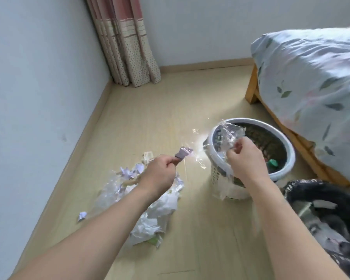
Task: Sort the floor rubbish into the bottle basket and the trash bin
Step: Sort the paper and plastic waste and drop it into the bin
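My left hand [160,168] pinches a purple scrap [41,153]; my right hand [245,160] grips clear plastic film [228,136] over the white basket [287,146]. My arms hide part of the floor rubbish [156,215], and the black trash bin [321,201] is cut off at right.

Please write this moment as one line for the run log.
left hand: pinches purple scrap | right hand: holds clear plastic film over basket | rubbish pile: on floor

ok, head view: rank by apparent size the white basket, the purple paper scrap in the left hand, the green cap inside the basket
1. white basket
2. purple paper scrap, pinched by the left hand
3. green cap, only slightly smaller; partly hidden, so unsure.
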### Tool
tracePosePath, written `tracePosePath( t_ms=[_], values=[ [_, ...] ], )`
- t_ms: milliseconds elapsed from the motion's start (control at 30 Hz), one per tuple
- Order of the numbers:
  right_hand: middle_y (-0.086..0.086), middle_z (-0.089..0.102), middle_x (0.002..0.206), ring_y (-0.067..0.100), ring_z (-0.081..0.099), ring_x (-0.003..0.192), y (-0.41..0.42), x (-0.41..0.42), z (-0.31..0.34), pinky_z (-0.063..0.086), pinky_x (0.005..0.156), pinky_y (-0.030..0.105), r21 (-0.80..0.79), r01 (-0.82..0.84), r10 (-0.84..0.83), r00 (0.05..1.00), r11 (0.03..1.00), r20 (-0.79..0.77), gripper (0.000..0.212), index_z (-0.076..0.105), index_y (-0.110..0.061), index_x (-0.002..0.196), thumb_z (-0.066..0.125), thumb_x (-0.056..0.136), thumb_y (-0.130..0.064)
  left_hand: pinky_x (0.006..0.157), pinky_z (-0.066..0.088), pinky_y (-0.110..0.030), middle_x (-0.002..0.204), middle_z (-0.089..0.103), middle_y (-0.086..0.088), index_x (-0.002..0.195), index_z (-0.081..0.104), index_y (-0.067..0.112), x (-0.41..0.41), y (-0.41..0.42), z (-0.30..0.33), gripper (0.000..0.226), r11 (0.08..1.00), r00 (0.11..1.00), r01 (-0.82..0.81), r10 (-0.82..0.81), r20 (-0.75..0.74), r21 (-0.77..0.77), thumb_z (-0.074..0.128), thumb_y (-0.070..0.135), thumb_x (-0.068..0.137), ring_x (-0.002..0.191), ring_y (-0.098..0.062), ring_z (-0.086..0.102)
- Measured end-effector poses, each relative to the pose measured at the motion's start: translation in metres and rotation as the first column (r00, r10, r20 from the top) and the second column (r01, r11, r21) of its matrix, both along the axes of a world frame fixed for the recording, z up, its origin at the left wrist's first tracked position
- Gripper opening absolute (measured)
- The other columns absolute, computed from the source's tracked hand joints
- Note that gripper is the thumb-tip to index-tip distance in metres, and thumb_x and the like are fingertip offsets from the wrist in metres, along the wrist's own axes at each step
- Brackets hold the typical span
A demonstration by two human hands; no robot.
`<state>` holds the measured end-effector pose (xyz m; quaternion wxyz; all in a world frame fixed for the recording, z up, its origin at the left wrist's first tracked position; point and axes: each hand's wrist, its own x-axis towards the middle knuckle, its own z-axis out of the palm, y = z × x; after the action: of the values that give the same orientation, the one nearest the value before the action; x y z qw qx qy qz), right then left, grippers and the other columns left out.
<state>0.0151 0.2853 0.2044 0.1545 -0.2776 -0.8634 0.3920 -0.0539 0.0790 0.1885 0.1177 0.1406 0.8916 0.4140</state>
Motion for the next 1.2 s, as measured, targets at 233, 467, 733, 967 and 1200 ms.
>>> tracePosePath(
  t_ms=[233, 467, 733, 967, 1200],
  values=[
    [-0.002, 0.057, 0.088, 0.030, 0.064, 0.085, 0.149, 0.106, 0.019, 0.056, 0.079, 0.046, -0.188, 0.415, -0.426, 0.905, 0.890, -0.021, 0.013, 0.049, -0.020, 0.090, 0.055, 0.079, -0.018, 0.081, 0.046, -0.020, 0.106, 0.068, 0.004, 0.114, 0.072, 0.016, 0.062, 0.161, 0.018, 0.032, 0.953, 0.954, 0.301, -0.301, -0.002, 0.025, 0.046, 0.011, 0.096, 0.098, -0.010, 0.061],
    [0.008, 0.058, 0.094, 0.034, 0.060, 0.087, 0.205, 0.168, -0.016, 0.051, 0.079, 0.041, -0.125, 0.476, -0.466, 0.879, 0.870, 0.101, 0.053, 0.031, -0.033, 0.119, 0.047, 0.079, -0.003, 0.066, 0.049, -0.017, 0.104, 0.072, 0.005, 0.108, 0.074, 0.017, 0.119, 0.262, -0.006, 0.035, 0.761, 0.790, 0.608, -0.610, 0.069, -0.226, 0.044, 0.010, 0.092, 0.078, -0.008, 0.063],
    [0.008, 0.047, 0.090, 0.031, 0.050, 0.076, 0.217, 0.206, -0.107, 0.035, 0.062, 0.032, 0.108, 0.391, -0.401, 0.832, 0.914, 0.384, 0.028, 0.042, -0.023, 0.069, 0.045, 0.077, 0.004, 0.087, 0.050, -0.041, 0.109, 0.052, -0.011, 0.086, 0.054, 0.006, 0.156, 0.322, -0.091, 0.016, 0.329, 0.522, 0.774, -0.815, 0.251, -0.541, 0.041, 0.014, 0.090, 0.097, -0.031, 0.056],
    [0.004, 0.065, 0.108, 0.025, 0.063, 0.093, 0.229, 0.205, -0.131, 0.054, 0.077, 0.031, -0.055, 0.280, -0.174, 0.726, 0.958, 0.665, 0.040, 0.067, -0.025, 0.113, 0.053, 0.084, -0.002, 0.097, 0.049, -0.047, 0.120, 0.056, -0.013, 0.119, 0.061, 0.008, 0.161, 0.360, -0.147, 0.035, -0.062, 0.310, 0.746, -0.848, 0.429, -0.663, 0.055, 0.020, 0.087, 0.116, -0.033, 0.051],
    [-0.007, 0.050, 0.131, 0.013, 0.055, 0.113, 0.242, 0.206, -0.112, 0.043, 0.094, 0.023, -0.060, 0.138, -0.115, 0.949, 0.989, 0.295, 0.048, 0.063, -0.034, 0.126, 0.058, 0.083, -0.012, 0.093, 0.051, -0.042, 0.107, 0.066, -0.015, 0.101, 0.067, 0.001, 0.158, 0.363, -0.143, 0.028, -0.233, 0.210, 0.662, -0.855, 0.475, -0.712, 0.061, 0.026, 0.091, 0.095, -0.033, 0.061]
  ],
)
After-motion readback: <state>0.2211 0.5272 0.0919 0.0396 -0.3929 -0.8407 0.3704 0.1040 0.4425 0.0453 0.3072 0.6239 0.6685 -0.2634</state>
